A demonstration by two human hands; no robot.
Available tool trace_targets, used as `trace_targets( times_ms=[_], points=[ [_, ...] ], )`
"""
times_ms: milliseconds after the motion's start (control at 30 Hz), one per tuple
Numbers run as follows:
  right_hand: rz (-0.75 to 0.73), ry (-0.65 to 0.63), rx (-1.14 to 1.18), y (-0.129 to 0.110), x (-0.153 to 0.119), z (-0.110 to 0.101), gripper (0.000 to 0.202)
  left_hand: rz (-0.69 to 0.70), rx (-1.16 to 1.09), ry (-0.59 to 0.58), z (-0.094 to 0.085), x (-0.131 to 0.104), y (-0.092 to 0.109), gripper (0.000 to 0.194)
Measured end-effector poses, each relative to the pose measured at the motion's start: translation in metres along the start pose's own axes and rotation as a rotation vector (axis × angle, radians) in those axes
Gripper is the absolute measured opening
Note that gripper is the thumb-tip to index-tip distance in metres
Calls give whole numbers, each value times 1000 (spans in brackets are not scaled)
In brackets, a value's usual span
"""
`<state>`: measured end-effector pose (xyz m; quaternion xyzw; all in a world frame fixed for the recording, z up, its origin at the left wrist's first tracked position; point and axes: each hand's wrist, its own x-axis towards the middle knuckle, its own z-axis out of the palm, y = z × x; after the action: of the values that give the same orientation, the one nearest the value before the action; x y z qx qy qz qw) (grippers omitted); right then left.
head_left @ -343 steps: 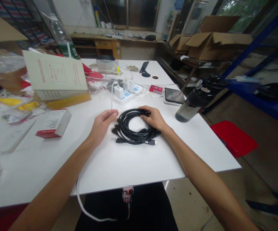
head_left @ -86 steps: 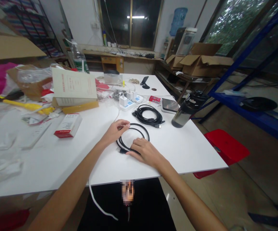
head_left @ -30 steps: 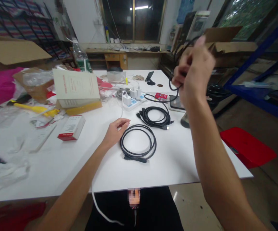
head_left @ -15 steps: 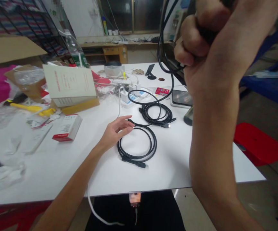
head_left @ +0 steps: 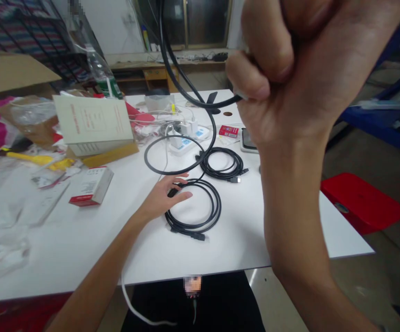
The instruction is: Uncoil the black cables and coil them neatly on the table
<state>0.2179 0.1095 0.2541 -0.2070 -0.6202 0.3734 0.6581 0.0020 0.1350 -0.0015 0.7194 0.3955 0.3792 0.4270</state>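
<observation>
My right hand [head_left: 283,60] is raised close to the camera, its fingers closed round a black cable [head_left: 200,105]. From it the cable hangs down in loops over the white table [head_left: 244,249]. My left hand [head_left: 163,196] rests at the left side of a coiled black cable [head_left: 217,207], thumb and fingers apart. A dark plug end shows beneath its fingers. Just behind lies a second black cable coil [head_left: 239,161] with its plugs pointing right. The part of the cable inside my right fist is hidden.
A white power strip [head_left: 182,146] with plugs stands behind the coils, near a small red box [head_left: 228,132]. To the left are a red-and-white box [head_left: 92,186], an open carton [head_left: 94,120] and a yellow tool [head_left: 40,160]. A red stool [head_left: 362,203] stands at right.
My right hand has moved left and nearer the camera, carrying the cable loops leftward. My left hand's thumb and fingers have spread apart beside the near coil.
</observation>
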Motion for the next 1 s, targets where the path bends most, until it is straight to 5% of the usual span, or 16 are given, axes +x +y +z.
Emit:
trace_targets(
  times_ms=[100,267,400,533,800,1000],
  points=[
    [56,48,328,-1,-1,-4,68,-31,10,19,0,0,-4,62],
    [31,109,442,3,-1,-12,63,28,258,179,-4,2,-11,44],
    [117,95,394,0,-2,-16,59,76,408,243,-10,4,-16,29],
    [195,33,266,6,0,-15,73,87,415,184,-14,5,-20,21],
    [-309,-53,-238,62,13,-27,52,115,388,213,-15,6,-18,17],
    [-481,242,-287,68,26,-44,50,183,311,366,-21,5,1,13]
  ],
)
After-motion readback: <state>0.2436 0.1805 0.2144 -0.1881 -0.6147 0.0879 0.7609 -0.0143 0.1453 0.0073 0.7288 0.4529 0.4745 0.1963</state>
